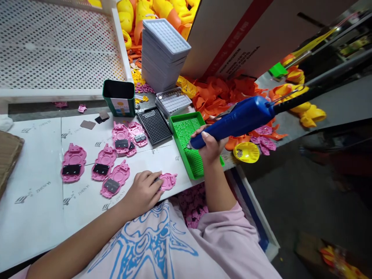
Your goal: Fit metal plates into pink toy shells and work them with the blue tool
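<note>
In my right hand [213, 145] is a blue electric screwdriver [235, 118], gripped round its body. Its tip points down over a green perforated tray [192, 173]; whether it touches anything inside I cannot tell. My left hand [147, 190] holds a pink plastic housing [168, 181] against the table edge, the fingers covering its left part. Further left lie several similar pink housings with dark covers, among them one at the front [122, 172], one beside it [104, 157] and one at the far left [74, 155].
Behind the green tray stand a black perforated tray [154, 126], a stack of white trays [162, 64] and a dark green tin [118, 110]. Orange parts [213, 95] and a yellow bowl [246, 152] lie to the right. A large carton [232, 35] leans behind. Pink parts fill a bin below the edge.
</note>
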Available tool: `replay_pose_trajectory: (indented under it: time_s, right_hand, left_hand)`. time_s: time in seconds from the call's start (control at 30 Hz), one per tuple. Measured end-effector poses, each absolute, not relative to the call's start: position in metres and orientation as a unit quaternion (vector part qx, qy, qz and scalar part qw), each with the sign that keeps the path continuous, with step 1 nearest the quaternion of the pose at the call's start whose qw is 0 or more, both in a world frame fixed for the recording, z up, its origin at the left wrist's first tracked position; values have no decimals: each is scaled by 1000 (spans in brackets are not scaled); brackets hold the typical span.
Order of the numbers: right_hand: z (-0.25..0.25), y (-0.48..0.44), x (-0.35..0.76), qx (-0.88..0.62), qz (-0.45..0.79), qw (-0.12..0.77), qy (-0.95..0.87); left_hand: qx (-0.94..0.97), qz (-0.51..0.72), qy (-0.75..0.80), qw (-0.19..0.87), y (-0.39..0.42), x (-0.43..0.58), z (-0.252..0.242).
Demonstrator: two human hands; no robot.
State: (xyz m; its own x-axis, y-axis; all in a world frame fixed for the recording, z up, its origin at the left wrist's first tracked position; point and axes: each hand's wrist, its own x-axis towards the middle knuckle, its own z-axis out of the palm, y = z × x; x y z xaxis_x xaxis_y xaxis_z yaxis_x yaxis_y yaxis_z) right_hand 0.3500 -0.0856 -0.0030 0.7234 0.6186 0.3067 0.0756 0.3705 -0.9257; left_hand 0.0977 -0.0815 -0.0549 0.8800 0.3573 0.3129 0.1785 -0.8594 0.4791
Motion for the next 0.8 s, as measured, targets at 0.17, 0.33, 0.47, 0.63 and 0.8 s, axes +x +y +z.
replay_pose_trajectory:
  time_s: [0.17,0.33,0.47,0.63,0.8]
  right_hand:
    - [-1,-85,350,-536,166,773,-295]
    - [-1,-86,350,-536,169,774,-292]
    - [0,-86,349,-545,173,768,-289]
    - [-1,-87,350,-540,180,763,-307]
    - [-4,-84,352,-540,189,760,-309]
  left_hand:
    - [943,202,144,222,-82,98,-56]
    - [943,204,144,221,-82,97,-56]
    - [943,204,146,219,-82,97,-56]
    - [942,206,144,224,-81,98,-57]
    - [941,203,149,226,-81,98,-56]
